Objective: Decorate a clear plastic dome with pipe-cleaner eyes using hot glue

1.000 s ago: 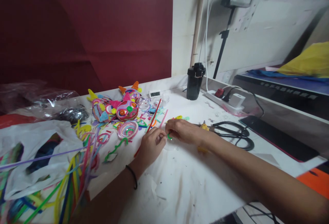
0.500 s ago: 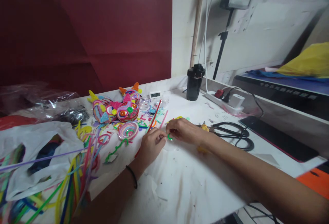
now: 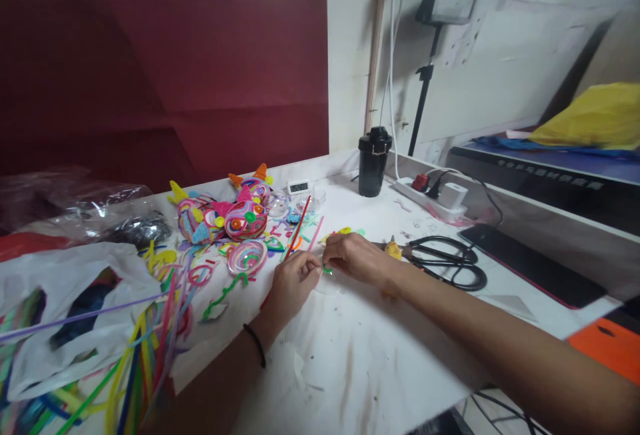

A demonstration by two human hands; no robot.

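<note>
My left hand (image 3: 294, 282), a dark band on its wrist, has thumb and forefinger pinched at the left edge of a small clear plastic piece (image 3: 327, 288). My right hand (image 3: 354, 256) pinches a short curled green pipe cleaner (image 3: 327, 270) over that piece; the fingertips are partly hidden. A red pipe cleaner (image 3: 299, 227) passes by my left hand; whether it is gripped or lies beneath cannot be made out. Left of the hands are a clear dish with coloured coils (image 3: 247, 258) and a bent green pipe cleaner (image 3: 225, 295).
Colourful decorated figures (image 3: 245, 218) stand at the back. Loose pipe cleaners (image 3: 133, 362) and a white plastic bag (image 3: 45, 262) fill the left. Black-handled scissors (image 3: 445, 258), a yellow-tipped bottle (image 3: 393, 248), a phone (image 3: 530, 265), a power strip (image 3: 430, 202) and a black cup (image 3: 374, 162) are rightward.
The view has shifted slightly, moving the scene a little left. Both hands keep nearly the same pose around the green piece, and more of the yellow bottle shows beside my right wrist.
</note>
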